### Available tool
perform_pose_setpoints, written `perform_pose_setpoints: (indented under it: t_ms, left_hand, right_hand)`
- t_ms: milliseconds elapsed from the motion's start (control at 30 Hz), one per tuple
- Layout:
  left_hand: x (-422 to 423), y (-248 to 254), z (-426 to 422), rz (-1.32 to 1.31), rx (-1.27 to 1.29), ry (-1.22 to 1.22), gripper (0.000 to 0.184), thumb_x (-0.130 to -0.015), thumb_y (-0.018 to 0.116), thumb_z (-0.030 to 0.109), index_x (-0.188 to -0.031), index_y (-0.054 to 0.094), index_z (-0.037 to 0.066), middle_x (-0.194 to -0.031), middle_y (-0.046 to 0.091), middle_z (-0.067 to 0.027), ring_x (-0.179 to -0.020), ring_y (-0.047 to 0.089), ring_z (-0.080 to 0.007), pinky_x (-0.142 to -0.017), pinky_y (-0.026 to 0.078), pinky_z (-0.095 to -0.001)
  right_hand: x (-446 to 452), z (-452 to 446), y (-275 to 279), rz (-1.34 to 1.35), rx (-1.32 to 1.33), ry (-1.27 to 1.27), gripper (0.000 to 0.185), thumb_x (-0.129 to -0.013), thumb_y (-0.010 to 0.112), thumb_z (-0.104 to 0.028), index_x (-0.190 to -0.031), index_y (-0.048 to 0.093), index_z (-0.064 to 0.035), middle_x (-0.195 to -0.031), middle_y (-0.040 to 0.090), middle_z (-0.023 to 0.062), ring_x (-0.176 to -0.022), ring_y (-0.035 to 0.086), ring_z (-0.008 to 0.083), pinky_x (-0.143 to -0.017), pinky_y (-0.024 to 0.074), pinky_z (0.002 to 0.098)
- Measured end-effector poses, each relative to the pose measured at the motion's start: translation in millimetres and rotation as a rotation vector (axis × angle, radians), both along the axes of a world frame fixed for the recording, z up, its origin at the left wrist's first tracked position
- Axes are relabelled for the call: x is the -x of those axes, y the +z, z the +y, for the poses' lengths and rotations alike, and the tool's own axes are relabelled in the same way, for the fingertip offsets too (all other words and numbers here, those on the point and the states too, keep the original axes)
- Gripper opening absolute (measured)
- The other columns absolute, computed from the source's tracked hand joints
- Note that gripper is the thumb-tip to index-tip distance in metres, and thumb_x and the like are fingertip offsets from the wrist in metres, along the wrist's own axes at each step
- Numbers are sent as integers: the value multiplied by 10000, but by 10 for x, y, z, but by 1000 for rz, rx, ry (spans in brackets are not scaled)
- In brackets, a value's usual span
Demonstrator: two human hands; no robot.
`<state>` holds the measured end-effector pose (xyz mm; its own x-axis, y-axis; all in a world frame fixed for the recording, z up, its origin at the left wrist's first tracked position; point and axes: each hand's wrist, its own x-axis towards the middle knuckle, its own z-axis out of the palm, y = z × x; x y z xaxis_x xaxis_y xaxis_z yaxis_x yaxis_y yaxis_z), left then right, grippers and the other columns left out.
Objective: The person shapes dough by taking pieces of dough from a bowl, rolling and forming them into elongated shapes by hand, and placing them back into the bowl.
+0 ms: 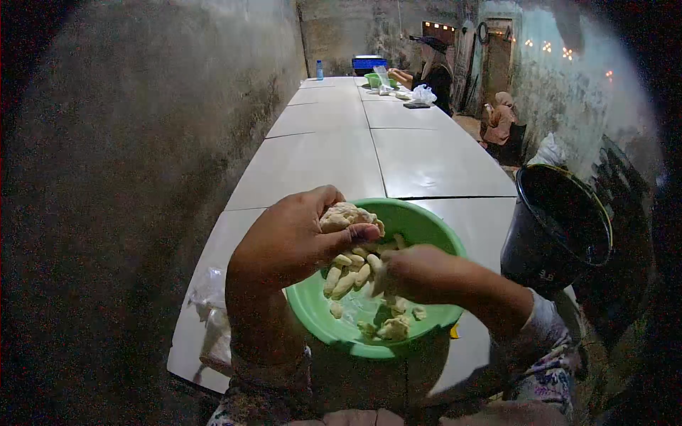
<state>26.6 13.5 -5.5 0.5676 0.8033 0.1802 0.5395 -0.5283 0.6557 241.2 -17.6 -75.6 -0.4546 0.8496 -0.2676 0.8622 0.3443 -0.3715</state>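
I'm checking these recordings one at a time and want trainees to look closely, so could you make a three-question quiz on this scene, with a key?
1. Which hand, left or right, holds the large pale lump of dough over the near green bowl?
2. True or false: from the wearer's viewpoint, the black bucket is to the left of that bowl.
3. What colour is the bottle toward the far end of the table?
a) red
b) blue
c) yellow

Key:
1. The left hand.
2. False; the bucket is to the right of the bowl.
3. b
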Motion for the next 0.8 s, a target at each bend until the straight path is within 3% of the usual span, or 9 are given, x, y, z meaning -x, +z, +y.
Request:
perform_pose_setpoints:
  t_ms: [67,200,267,367,433,533,600,700,800]
  left_hand:
    - [-12,-11,1,-29,28,-6,609,-749,700,561,-958,606,-4,-845,665,-170,-765,665,-251,-703,505,-366]
    - [-34,27,-17,34,-15,25,606,-757,698,552,-959,605,-12,-832,664,-172,-767,661,-257,-701,500,-362]
    - [-33,18,-5,24,35,9,612,-757,699,551,-955,605,-20,-834,663,-179,-766,661,-261,-702,500,-365]
    - [-62,-13,42,30,15,-17,621,-761,695,555,-953,603,-28,-833,663,-180,-755,660,-260,-698,500,-368]
    - [-125,-25,10,51,43,-8,565,-821,653,519,-948,598,-29,-839,651,-193,-748,646,-277,-720,494,-371]
    - [-215,-95,65,61,86,-43,508,-904,557,476,-930,595,-30,-855,632,-217,-778,625,-318,-768,481,-386]
    - [-259,-168,-8,-144,71,-111,496,-954,462,446,-953,579,-36,-881,613,-232,-806,596,-369,-804,464,-406]
    - [-346,-127,-110,11,321,-292,501,-918,545,420,-1114,523,-40,-1030,615,-201,-931,606,-241,-833,467,-336]
    - [-345,-392,-14,-91,73,-417,452,-845,693,245,-1140,504,-40,-1075,612,-182,-922,618,-226,-831,484,-327]
  right_hand:
    - [-259,217,-119,-7,-168,53,131,-818,589,-178,-814,673,-78,-768,661,161,-687,663,301,-597,531,409]
    - [-310,129,-159,6,-532,29,197,-814,612,-188,-964,635,-62,-903,650,187,-846,649,347,-700,525,432]
    - [-222,16,-189,58,-215,42,266,-838,626,-221,-1067,613,-86,-986,618,166,-939,616,340,-817,496,441]
    - [-216,1,-558,100,-201,134,242,-825,627,-199,-1036,635,-82,-970,636,164,-897,632,329,-785,507,431]
    - [-169,-50,-594,180,117,-53,215,-802,633,-182,-990,656,-80,-897,653,171,-830,650,324,-727,514,428]
    - [-170,-157,-529,57,120,259,214,-784,631,-171,-961,663,-54,-834,655,183,-761,656,327,-685,516,423]
    - [-14,-255,-292,-178,57,386,217,-775,619,-149,-960,661,-43,-849,663,187,-743,653,323,-662,516,408]
    - [-158,-246,-164,-52,-57,341,218,-777,623,-154,-965,661,-50,-839,666,173,-729,651,311,-649,514,388]
    - [-419,-179,340,-76,-208,96,155,-749,642,-169,-849,675,-55,-733,659,135,-658,651,300,-620,525,378]
